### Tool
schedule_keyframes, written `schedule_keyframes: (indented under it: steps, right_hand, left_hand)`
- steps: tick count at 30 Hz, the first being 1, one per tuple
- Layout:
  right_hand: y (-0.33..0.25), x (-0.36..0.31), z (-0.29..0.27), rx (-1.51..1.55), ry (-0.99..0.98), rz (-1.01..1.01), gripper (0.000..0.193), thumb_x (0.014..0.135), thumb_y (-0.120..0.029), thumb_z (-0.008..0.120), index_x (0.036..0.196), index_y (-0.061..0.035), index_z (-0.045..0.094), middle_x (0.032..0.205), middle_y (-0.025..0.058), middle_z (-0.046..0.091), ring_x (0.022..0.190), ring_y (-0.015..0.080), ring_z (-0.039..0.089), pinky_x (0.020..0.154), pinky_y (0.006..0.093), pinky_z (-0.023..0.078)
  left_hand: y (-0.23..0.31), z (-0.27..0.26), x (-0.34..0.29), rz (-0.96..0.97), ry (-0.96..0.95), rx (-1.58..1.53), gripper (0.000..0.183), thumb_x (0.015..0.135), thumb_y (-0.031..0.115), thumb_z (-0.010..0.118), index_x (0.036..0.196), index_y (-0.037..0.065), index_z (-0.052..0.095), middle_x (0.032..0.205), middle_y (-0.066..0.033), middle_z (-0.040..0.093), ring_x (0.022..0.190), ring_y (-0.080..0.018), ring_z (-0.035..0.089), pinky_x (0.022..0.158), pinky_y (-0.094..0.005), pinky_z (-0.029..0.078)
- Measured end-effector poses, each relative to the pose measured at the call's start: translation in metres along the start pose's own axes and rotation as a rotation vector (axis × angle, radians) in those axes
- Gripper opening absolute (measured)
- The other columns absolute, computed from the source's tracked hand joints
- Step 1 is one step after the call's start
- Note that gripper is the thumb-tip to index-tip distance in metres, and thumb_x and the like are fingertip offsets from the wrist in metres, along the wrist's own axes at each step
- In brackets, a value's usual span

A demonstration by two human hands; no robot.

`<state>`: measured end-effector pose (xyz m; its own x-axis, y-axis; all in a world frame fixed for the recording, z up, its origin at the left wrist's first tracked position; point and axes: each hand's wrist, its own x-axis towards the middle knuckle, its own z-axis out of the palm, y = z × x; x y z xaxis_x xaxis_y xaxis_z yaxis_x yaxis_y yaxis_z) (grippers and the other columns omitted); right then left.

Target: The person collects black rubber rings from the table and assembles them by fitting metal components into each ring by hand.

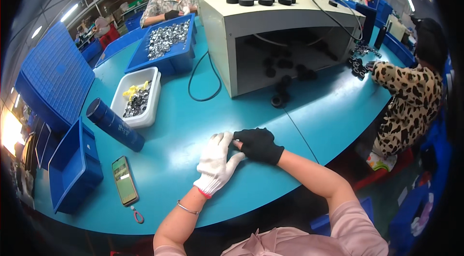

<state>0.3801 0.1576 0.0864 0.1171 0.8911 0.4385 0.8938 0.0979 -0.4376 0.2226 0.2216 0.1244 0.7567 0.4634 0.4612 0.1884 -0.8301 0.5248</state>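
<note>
My left hand [216, 163], in a white knit glove with a red cuff edge, rests over the teal table in front of me. Its fingers are held together and bent, the thumb pointing toward the other hand. My right hand [259, 145] wears a black glove that leaves a fingertip bare, and its fingers are curled closed. The two hands meet at their fingertips. Whatever sits between them is hidden or too small to name. Beyond them, black rings [277, 101] spill from the open front of a cream metal box [217, 46].
A white tub [153, 105] holds metal and yellow parts; a blue crate [188, 58] holds shiny metal parts. Left are a dark blue bottle [115, 124], a phone [124, 181] and a blue bin [77, 174]. More black rings [246, 2] top the box. Co-workers sit across and at right.
</note>
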Motion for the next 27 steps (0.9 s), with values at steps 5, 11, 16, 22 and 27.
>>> schedule_keyframes:
  steps: [5,11,16,22,27]
  right_hand:
    - [-0.012,0.004,0.001,0.044,-0.021,0.01,0.015,0.083,-0.027,0.058,0.093,-0.0158,0.063,0.079,0.0065,0.065,0.072,0.0269,0.063,0.06,0.0385,0.048]
    - [0.035,0.002,0.034,0.612,0.301,0.325,0.023,0.087,-0.016,0.059,0.107,-0.0045,0.062,0.089,0.0109,0.066,0.08,0.02,0.065,0.071,0.0314,0.05]
    - [-0.047,0.088,-0.015,0.324,-0.133,-0.202,0.036,0.09,-0.016,0.057,0.124,-0.0065,0.054,0.085,0.0063,0.063,0.07,0.013,0.057,0.069,0.03,0.048]
    - [-0.162,0.131,-0.051,0.403,-0.157,-0.299,0.047,0.084,-0.02,0.062,0.129,-0.0132,0.049,0.083,0.011,0.065,0.066,0.0275,0.062,0.059,0.0361,0.048]
    - [-0.108,0.066,-0.006,0.034,0.045,-0.372,0.026,0.077,-0.02,0.068,0.102,-0.0142,0.066,0.086,0.007,0.065,0.073,0.0243,0.063,0.062,0.0337,0.049]
  left_hand:
    - [0.0,-0.01,-0.006,-0.019,0.031,-0.027,0.034,0.071,0.015,0.068,0.099,0.004,0.052,0.087,-0.0116,0.057,0.088,-0.0336,0.052,0.079,-0.0401,0.043]
    - [-0.013,0.006,-0.019,-0.002,-0.042,0.067,0.048,0.075,0.025,0.064,0.113,0.0,0.049,0.108,-0.0214,0.052,0.099,-0.0374,0.05,0.085,-0.044,0.041]
    - [-0.01,-0.003,-0.023,-0.06,0.014,0.054,0.044,0.077,0.03,0.064,0.107,0.0,0.054,0.106,-0.0186,0.055,0.101,-0.0352,0.052,0.086,-0.043,0.043]
    - [-0.008,0.0,-0.016,-0.153,-0.041,0.1,0.039,0.08,0.039,0.063,0.092,0.002,0.063,0.092,-0.0182,0.062,0.085,-0.033,0.061,0.075,-0.0406,0.048]
    - [-0.012,-0.001,-0.023,-0.23,-0.245,0.02,0.05,0.086,0.031,0.055,0.127,0.006,0.041,0.121,-0.0171,0.048,0.108,-0.0296,0.051,0.086,-0.0376,0.044]
